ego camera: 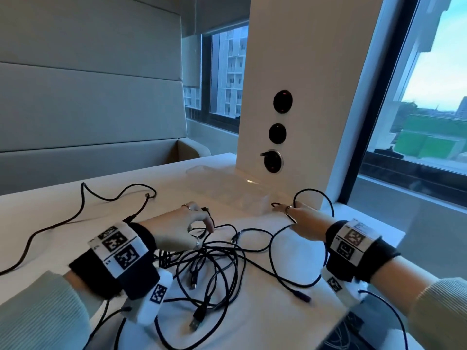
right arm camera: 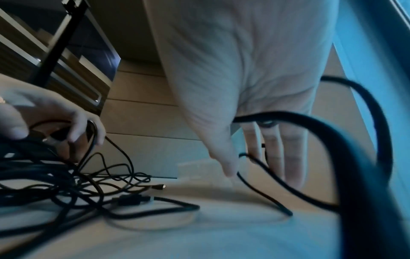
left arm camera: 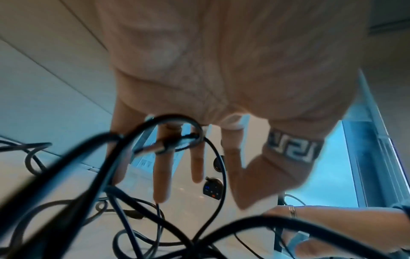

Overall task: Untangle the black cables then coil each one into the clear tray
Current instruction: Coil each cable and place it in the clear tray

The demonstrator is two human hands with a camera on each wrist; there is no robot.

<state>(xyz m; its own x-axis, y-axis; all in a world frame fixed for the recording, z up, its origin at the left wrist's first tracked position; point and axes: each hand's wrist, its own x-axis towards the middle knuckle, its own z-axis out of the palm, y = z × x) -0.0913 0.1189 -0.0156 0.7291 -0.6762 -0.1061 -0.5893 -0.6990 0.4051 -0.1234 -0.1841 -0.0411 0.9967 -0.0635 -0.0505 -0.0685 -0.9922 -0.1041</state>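
A tangle of black cables (ego camera: 209,269) lies in the middle of the white table (ego camera: 252,319), with USB plugs (ego camera: 194,324) at its near edge. My left hand (ego camera: 199,223) hovers over the tangle's far side, fingers curled round a cable loop and small connector (left arm camera: 164,147). My right hand (ego camera: 285,210) reaches toward the clear tray (ego camera: 242,198). It holds a black cable (ego camera: 313,190) that arcs up over the wrist, and its fingers (right arm camera: 290,157) point down at the table. The tray holds no cable.
One long cable (ego camera: 83,198) trails off to the table's left edge. A white pillar with three round black sockets (ego camera: 278,132) stands right behind the tray. The table ends at the window (ego camera: 417,122) on the right. A padded bench back (ego camera: 88,109) is far left.
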